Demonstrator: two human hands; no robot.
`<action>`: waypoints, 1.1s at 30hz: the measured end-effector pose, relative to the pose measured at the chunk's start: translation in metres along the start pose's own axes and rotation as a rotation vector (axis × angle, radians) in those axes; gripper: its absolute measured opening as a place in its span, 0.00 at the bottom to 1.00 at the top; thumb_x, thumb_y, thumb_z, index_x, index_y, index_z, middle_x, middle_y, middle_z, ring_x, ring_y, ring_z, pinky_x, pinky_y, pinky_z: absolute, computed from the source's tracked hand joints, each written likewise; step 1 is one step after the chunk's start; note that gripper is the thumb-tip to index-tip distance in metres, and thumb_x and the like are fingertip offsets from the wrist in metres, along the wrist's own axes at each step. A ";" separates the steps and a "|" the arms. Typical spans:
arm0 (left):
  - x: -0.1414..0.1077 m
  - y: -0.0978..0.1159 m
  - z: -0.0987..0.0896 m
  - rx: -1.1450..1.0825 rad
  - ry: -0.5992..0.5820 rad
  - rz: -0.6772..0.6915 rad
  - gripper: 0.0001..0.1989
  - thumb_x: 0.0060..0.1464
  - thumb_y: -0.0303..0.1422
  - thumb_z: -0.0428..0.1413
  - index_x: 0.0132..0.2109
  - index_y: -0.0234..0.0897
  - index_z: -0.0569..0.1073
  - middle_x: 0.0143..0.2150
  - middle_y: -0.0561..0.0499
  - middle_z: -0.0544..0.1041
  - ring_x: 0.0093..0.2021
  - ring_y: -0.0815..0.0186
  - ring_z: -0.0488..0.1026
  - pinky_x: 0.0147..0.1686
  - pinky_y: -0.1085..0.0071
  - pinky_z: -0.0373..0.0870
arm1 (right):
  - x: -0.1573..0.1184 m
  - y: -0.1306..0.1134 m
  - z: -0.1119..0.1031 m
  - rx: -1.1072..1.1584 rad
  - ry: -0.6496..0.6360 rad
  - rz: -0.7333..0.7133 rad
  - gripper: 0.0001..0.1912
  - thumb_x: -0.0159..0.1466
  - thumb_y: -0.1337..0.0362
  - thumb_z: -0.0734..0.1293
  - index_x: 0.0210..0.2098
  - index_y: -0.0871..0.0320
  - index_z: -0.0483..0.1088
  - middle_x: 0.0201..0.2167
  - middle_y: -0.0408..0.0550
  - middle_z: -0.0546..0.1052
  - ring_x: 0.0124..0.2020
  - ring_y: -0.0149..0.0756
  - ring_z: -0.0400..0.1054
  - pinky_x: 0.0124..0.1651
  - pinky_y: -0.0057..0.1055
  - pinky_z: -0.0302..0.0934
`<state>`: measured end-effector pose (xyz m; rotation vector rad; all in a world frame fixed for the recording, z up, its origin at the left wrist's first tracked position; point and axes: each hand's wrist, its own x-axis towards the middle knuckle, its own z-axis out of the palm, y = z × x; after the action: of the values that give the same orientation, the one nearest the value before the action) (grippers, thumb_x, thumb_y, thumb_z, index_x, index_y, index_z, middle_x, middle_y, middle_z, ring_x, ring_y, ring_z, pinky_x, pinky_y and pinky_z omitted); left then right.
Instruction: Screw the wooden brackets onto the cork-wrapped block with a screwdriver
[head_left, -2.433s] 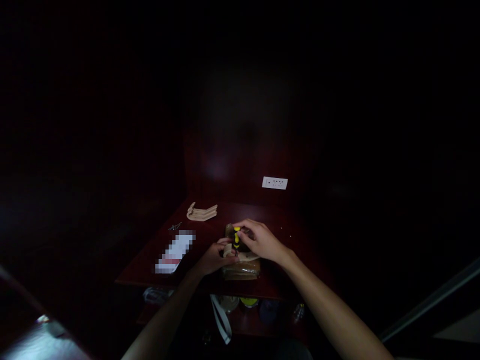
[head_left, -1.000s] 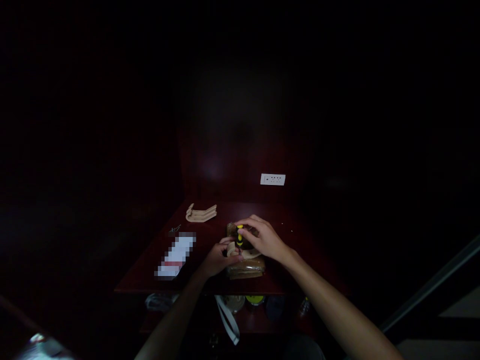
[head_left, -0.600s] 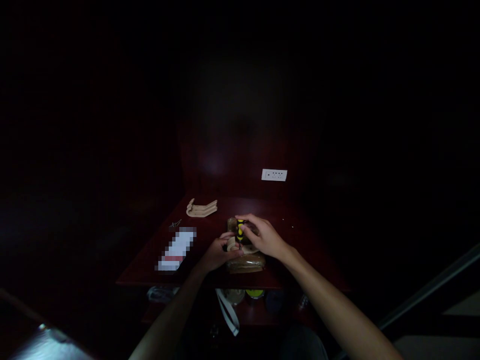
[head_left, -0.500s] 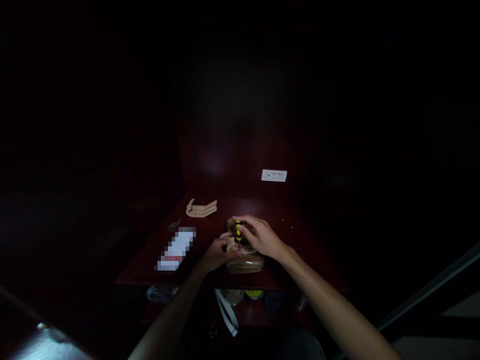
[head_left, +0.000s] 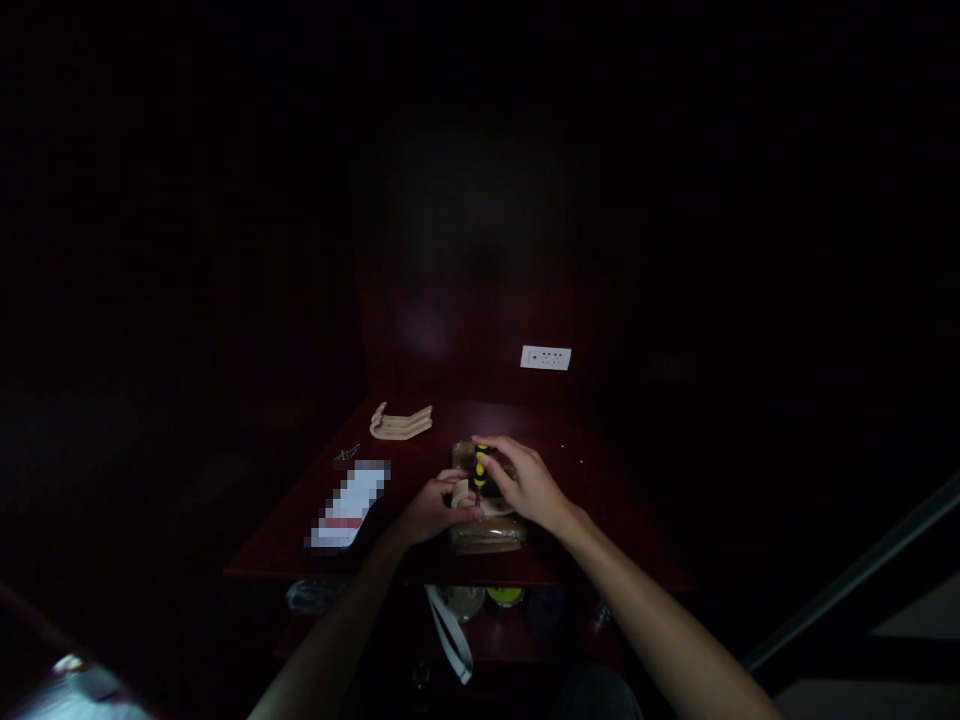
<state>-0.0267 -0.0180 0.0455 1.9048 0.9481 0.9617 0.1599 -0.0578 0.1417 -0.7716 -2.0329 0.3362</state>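
My right hand grips a black and yellow screwdriver, held nearly upright with its tip down. Under the tip lies a pale, curved wooden hook, which the fingers of my left hand hold from the left. The hook rests on a brown package with a shiny wrap. Several similar pale wooden hooks sit together farther back on the left. A small heap of screws lies in front of them. Where the screwdriver tip meets the hook is too small to make out.
A phone-like slab with a blurred screen lies on the dark red table, left of my hands. A white socket panel is on the back wall. Below the tabletop, a shelf holds round containers, and a pale strap hangs down.
The whole view has shifted slightly, so the table sits a little lower. The screwdriver's handle leans slightly more to the right. Both hands keep their holds.
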 end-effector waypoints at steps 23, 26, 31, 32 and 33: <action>-0.001 -0.006 0.001 -0.009 0.019 0.003 0.17 0.42 0.42 0.64 0.35 0.34 0.80 0.54 0.40 0.69 0.56 0.54 0.65 0.56 0.64 0.62 | -0.001 -0.004 -0.003 -0.029 -0.041 -0.027 0.17 0.66 0.66 0.58 0.53 0.55 0.66 0.48 0.51 0.73 0.49 0.37 0.67 0.51 0.36 0.60; -0.002 -0.005 0.001 -0.011 0.009 0.011 0.16 0.43 0.42 0.63 0.36 0.34 0.80 0.54 0.41 0.69 0.57 0.54 0.65 0.57 0.63 0.61 | 0.001 -0.002 -0.003 -0.013 -0.057 -0.026 0.16 0.66 0.66 0.58 0.53 0.55 0.66 0.46 0.50 0.74 0.47 0.36 0.68 0.50 0.34 0.61; -0.002 -0.005 0.002 -0.016 0.009 0.027 0.14 0.43 0.41 0.63 0.35 0.35 0.80 0.52 0.42 0.72 0.58 0.55 0.64 0.57 0.64 0.61 | 0.003 0.003 -0.007 -0.029 -0.044 -0.017 0.13 0.65 0.64 0.61 0.48 0.56 0.69 0.41 0.50 0.74 0.40 0.35 0.69 0.43 0.32 0.64; -0.002 -0.005 0.003 -0.015 0.012 0.026 0.14 0.43 0.41 0.63 0.35 0.36 0.80 0.51 0.43 0.72 0.58 0.56 0.63 0.57 0.65 0.61 | 0.003 0.003 -0.008 -0.041 -0.043 -0.016 0.12 0.65 0.63 0.61 0.47 0.56 0.70 0.40 0.50 0.74 0.39 0.34 0.69 0.42 0.31 0.64; -0.002 -0.006 0.003 -0.012 0.015 0.027 0.14 0.43 0.41 0.63 0.35 0.36 0.80 0.51 0.43 0.72 0.58 0.56 0.63 0.57 0.65 0.60 | 0.003 0.003 -0.008 -0.048 -0.045 -0.018 0.12 0.64 0.63 0.62 0.47 0.56 0.71 0.39 0.50 0.74 0.38 0.34 0.69 0.42 0.31 0.64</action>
<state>-0.0268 -0.0184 0.0387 1.9072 0.9250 0.9967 0.1667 -0.0542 0.1470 -0.7815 -2.0958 0.2979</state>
